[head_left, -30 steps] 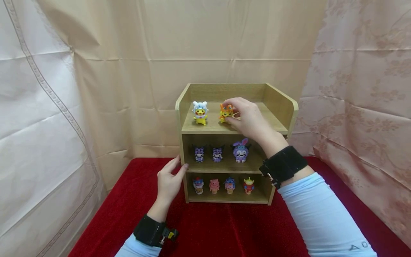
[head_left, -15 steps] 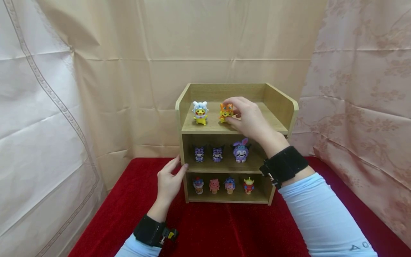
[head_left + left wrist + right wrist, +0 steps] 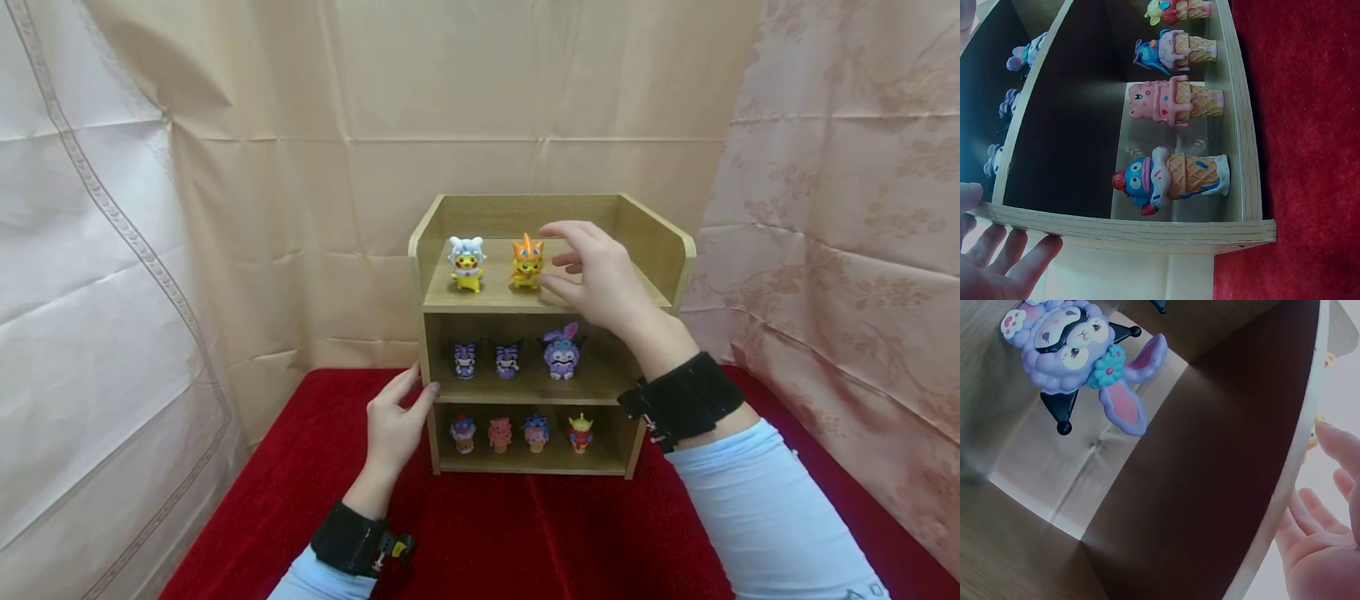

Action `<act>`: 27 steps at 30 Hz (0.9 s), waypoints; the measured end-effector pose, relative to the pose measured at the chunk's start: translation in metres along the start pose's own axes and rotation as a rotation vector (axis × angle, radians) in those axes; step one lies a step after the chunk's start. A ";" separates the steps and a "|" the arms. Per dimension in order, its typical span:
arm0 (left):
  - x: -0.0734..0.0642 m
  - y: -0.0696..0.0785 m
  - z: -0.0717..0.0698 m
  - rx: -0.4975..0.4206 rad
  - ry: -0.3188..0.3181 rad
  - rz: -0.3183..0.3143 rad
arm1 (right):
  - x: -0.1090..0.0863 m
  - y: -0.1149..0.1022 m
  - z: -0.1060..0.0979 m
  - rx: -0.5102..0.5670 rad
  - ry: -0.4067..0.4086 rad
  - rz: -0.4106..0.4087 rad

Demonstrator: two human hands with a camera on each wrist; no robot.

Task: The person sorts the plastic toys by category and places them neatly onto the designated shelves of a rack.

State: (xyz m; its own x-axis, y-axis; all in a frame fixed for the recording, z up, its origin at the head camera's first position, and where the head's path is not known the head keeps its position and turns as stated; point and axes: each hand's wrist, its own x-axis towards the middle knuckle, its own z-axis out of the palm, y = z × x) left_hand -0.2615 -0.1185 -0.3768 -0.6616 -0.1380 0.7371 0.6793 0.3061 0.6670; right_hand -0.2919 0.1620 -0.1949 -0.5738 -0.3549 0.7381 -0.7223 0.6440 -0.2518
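Note:
My left hand (image 3: 396, 425) grips the left side panel of a small wooden display shelf (image 3: 532, 308). In the left wrist view its thumb and fingers (image 3: 1038, 259) lie on either side of that panel. My right hand (image 3: 600, 275) is at the top tier, thumb and fingers spread apart and holding nothing. Just left of its fingertips a yellow figurine in an orange hood (image 3: 527, 262) stands upright. Another yellow figurine, in a white-and-blue hood (image 3: 467, 265), stands farther left on the same tier. The right wrist view mostly shows the middle tier.
Two purple-and-black figurines (image 3: 465, 358) and a purple rabbit-eared figurine (image 3: 562, 353) stand on the middle tier. Several figurines, including a pink one on a cone (image 3: 1179, 102), line the bottom tier. Red cloth (image 3: 487, 533) covers the table; curtains (image 3: 262, 208) hang around it.
The right hand has let go of the orange-hooded figurine and moved slightly right, its fingers now apart from it. That figurine stays standing. The left hand keeps its place on the shelf.

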 end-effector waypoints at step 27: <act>0.000 0.001 0.000 0.011 -0.001 -0.020 | -0.055 0.003 -0.028 -0.047 0.147 -0.139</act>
State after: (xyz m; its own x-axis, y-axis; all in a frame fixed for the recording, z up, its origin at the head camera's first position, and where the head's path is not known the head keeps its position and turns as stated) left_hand -0.2604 -0.1181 -0.3759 -0.6751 -0.1433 0.7237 0.6625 0.3140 0.6801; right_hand -0.2519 0.2025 -0.2184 -0.4049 -0.3417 0.8481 -0.7695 0.6283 -0.1142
